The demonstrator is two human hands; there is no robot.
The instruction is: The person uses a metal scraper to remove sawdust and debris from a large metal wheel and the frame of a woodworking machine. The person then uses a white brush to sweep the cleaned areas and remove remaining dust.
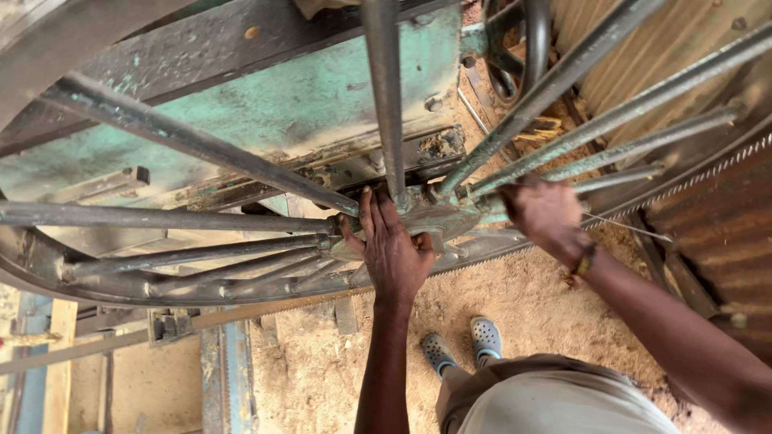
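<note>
Looking straight down at a big spoked wheel (241, 241) w/ a metal hub (430, 213) sitting about center frame. Left hand (394, 249) is lying flat on the hub, fingers pressed together and pointing up toward the vertical spoke (386, 96), thumb (347, 233) sticking out to the left side against the hub edge. It's not really wrapping anything, just resting palm-down on the metal.

Right hand (540, 210) is sitting just right of the hub, where the spokes fan out to the upper right. Fingers are curling in, prob gripping one of those spokes (563, 165), but it's blurry so I can't tell for sure if it's clamped on. There's a bracelet (585, 261) on that wrist.

A toothed band saw blade (691, 181) is running along the wheel rim, going from lower center up to the right edge. Green-painted machine frame (322, 96) is filling the upper left. Sawdust (515, 297) is covering the ground below, and two grey clog shoes (462, 344) are showing bottom center, btw the arms.
</note>
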